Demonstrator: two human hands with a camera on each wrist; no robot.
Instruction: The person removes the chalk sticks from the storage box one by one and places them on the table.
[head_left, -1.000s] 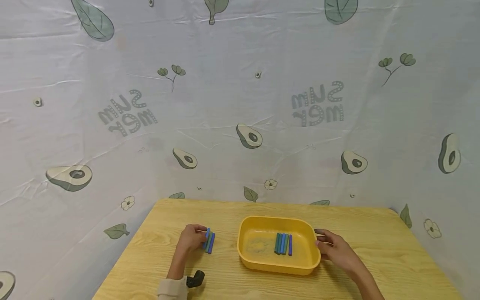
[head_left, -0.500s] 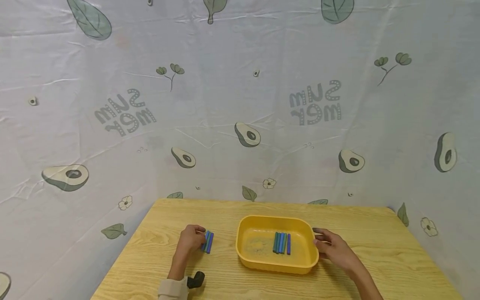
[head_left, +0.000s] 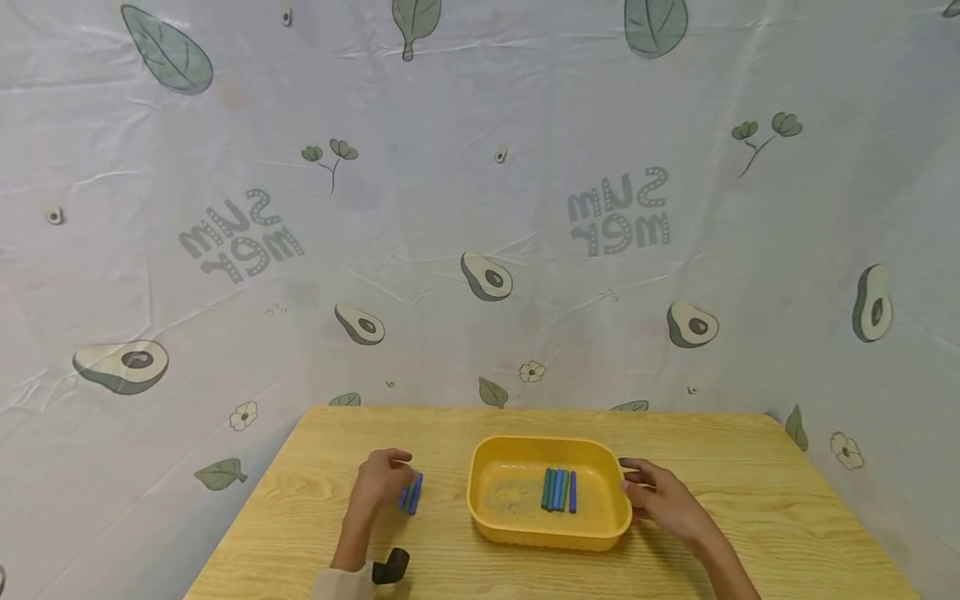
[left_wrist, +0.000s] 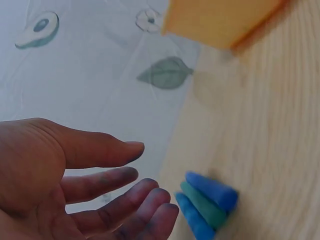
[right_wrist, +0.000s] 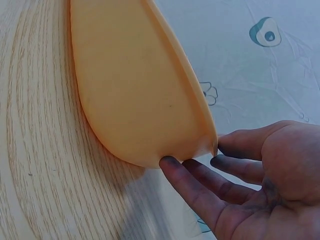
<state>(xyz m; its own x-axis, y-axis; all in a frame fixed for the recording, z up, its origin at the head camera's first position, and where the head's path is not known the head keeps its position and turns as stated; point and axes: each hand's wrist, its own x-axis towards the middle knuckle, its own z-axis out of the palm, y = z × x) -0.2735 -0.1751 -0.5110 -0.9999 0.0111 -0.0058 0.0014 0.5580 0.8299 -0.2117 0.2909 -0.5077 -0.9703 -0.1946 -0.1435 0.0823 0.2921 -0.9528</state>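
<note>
On the left of the table, my left hand (head_left: 384, 477) hovers over a small row of chalk sticks (head_left: 411, 493), hiding their upper ends in the head view. In the left wrist view its fingers are loosely bent, with nothing between them and bluish smudges on the tips. Beside them lie a light blue chalk (left_wrist: 195, 216), a green chalk (left_wrist: 204, 204) and a dark blue chalk (left_wrist: 212, 191). My right hand (head_left: 666, 498) pinches the right end of a yellow plastic tray (head_left: 551, 535), thumb at the rim and fingers against the outer wall. Several blue, green and purple chalks (head_left: 558, 490) lie inside the tray.
Dusty blue-grey marks show on the tray's floor, left of its chalks. A black angled piece (head_left: 392, 567) sits by the left sleeve (head_left: 343, 583). The wooden table (head_left: 442, 575) backs onto a patterned cloth (head_left: 420, 217) with avocados and leaves.
The head view has shifted slightly. My left hand has moved a little right over the chalks, covering more of their upper ends. The right hand keeps its hold on the tray.
</note>
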